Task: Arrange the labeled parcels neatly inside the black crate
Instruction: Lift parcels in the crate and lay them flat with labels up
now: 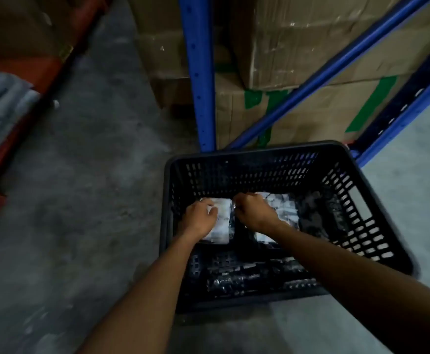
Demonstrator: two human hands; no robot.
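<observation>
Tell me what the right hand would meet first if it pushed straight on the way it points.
Probably the far slotted wall of the black crate. The right hand points away from the person, resting on a labeled parcel, and little else seems to lie ahead, though depth is unclear.

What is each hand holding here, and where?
Left hand rests on the left labeled parcel; right hand on the right parcel. Actual grip cannot be told.

Warehouse aisle: blue steel racking (200, 72), stacked cardboard cartons (311, 37), bare concrete floor (86, 200).
</observation>
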